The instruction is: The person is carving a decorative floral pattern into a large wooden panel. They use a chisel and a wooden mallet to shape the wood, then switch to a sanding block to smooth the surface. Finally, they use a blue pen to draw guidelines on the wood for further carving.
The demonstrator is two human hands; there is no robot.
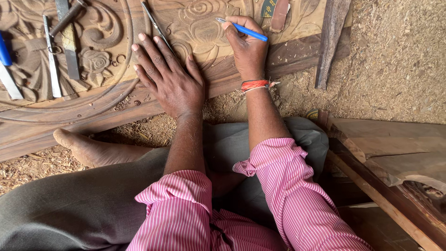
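A carved wooden panel [107, 100] with flower and scroll relief lies on the ground ahead of me. My left hand [168, 76] rests flat on it, fingers spread, palm down, holding nothing. My right hand [247, 46] grips a blue pen [244, 29], its tip touching the carved flower near the panel's top. A red thread band circles my right wrist. A thin metal chisel [155, 24] lies on the panel just beyond my left fingertips.
Several chisels and metal tools [60, 51] lie on the panel's left part. A loose wood strip [330, 42] leans at the right. Sawdust [395, 60] covers the ground. Wooden planks [390, 153] lie at my right. My bare foot [88, 148] is tucked under the panel's edge.
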